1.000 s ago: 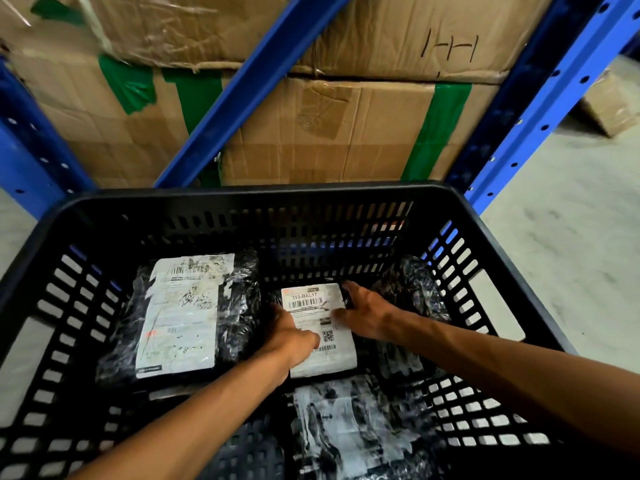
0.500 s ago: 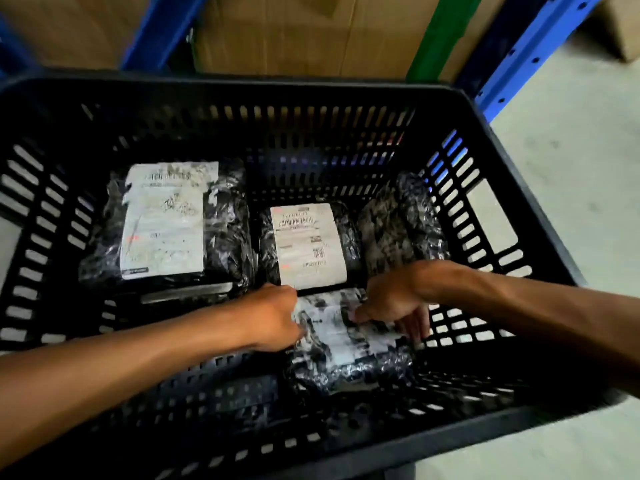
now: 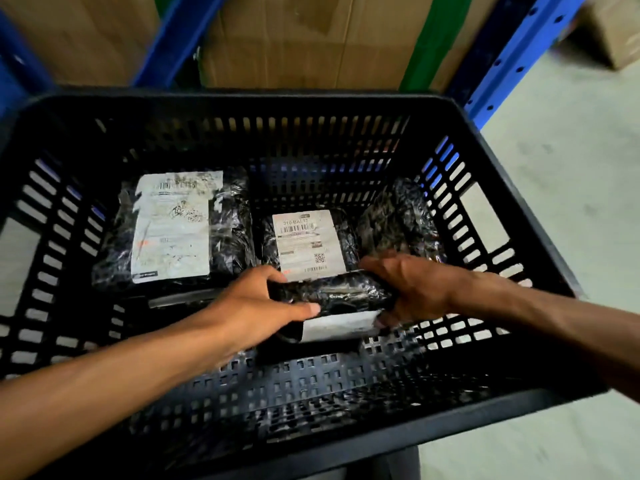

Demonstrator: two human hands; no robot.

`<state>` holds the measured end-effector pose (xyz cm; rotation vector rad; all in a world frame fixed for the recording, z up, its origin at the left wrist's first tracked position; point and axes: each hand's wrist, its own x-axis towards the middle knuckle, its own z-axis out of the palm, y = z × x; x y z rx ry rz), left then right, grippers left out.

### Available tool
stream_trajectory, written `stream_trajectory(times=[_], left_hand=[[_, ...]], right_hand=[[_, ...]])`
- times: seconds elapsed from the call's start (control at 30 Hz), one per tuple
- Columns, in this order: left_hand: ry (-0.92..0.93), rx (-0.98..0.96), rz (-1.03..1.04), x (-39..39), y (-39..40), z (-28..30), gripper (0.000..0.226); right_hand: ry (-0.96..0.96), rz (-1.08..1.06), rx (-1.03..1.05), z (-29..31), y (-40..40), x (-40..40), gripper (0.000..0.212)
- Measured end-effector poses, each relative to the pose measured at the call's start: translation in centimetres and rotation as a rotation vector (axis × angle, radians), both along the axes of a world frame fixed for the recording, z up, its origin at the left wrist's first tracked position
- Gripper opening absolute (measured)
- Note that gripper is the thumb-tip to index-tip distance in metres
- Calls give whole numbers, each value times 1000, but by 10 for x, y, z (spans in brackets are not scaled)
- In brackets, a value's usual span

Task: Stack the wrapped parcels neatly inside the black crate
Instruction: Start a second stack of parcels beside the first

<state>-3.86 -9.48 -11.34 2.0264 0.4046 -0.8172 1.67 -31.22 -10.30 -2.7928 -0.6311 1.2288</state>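
Both hands grasp one wrapped parcel (image 3: 329, 297) at crate centre, tilted on edge: left hand (image 3: 256, 303) clamps its 9 o'clock end, right hand (image 3: 408, 289) its 3 o'clock end. Looks soft, light, with slick film; end grips suit it. Labelled parcel (image 3: 306, 240) sits just beyond at 12 o'clock in black crate (image 3: 519, 258).

The black slotted plastic crate (image 3: 485, 216) carries three black film-wrapped parcels on its perforated floor along the far wall: a large white-labelled one (image 3: 173, 230) toward the far left corner, a smaller labelled one (image 3: 308, 242) mid-wall, and an unlabelled one (image 3: 398, 216) leaning in the far right corner.
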Motion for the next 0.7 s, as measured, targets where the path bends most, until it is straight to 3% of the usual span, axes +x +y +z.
stream_trajectory(times=[0.07,0.13,0.2,0.27,0.37,0.47,0.7], left_hand=[[-104,-32,27,-1,-1,4,61],[-208,-103,75,2,0,15,57],[-319,-188,100,8,4,28,75],[-412,-208,62,17,9,36,102],[-474,-265,129,31,10,30,107],[-463,-297,250,41,0,26,101],[-334,-131,325,59,-18,4,91]], right_hand=[[-39,16,65,6,-7,6,85],[-11,-76,243,29,-17,15,60],[-7,-256,443,50,-26,21,38],[-6,-443,703,63,-30,26,41],[-14,-746,1018,60,-23,34,61],[-131,-921,1027,44,-8,41,51],[-171,-928,763,4,19,57,33]])
